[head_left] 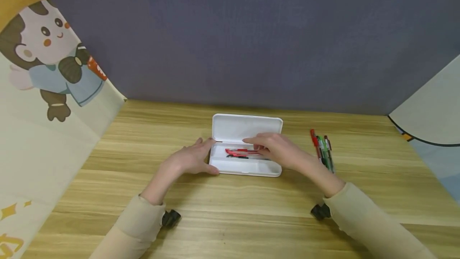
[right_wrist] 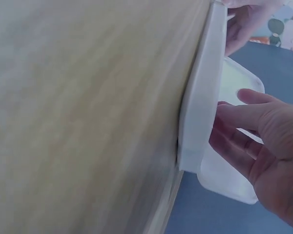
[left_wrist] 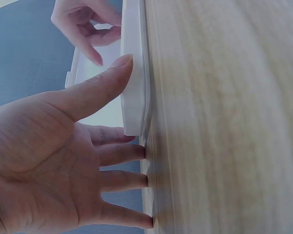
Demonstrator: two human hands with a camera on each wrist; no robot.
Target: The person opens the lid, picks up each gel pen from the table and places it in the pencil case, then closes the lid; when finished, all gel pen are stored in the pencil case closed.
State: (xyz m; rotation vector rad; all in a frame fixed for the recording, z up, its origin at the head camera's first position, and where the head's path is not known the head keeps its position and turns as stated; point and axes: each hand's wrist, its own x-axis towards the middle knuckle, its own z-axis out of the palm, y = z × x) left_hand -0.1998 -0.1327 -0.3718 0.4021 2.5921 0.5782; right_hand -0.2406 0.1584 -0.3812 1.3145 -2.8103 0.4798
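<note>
A white pencil case (head_left: 245, 170) lies on the table with its lid (head_left: 248, 127) raised at the back. Inside are red pens (head_left: 233, 152) and a dark-capped pen (head_left: 233, 156), their right ends covered by my right hand (head_left: 278, 149). That hand reaches into the case from the right with bent fingers; whether they pinch a pen is hidden. My left hand (head_left: 190, 159) braces the left end of the case. In the left wrist view, its thumb (left_wrist: 105, 85) touches the front wall while the other fingers spread, fairly straight, beyond the end, with tips on the table.
To the right of the case lie several pens, among them a red pen (head_left: 314, 139), a green pen (head_left: 323, 153) and a dark-red-capped pen (head_left: 328, 143). A dark panel (head_left: 244, 43) rises behind the wooden table (head_left: 223, 219). A cartoon-printed sheet (head_left: 46, 87) stands at the left.
</note>
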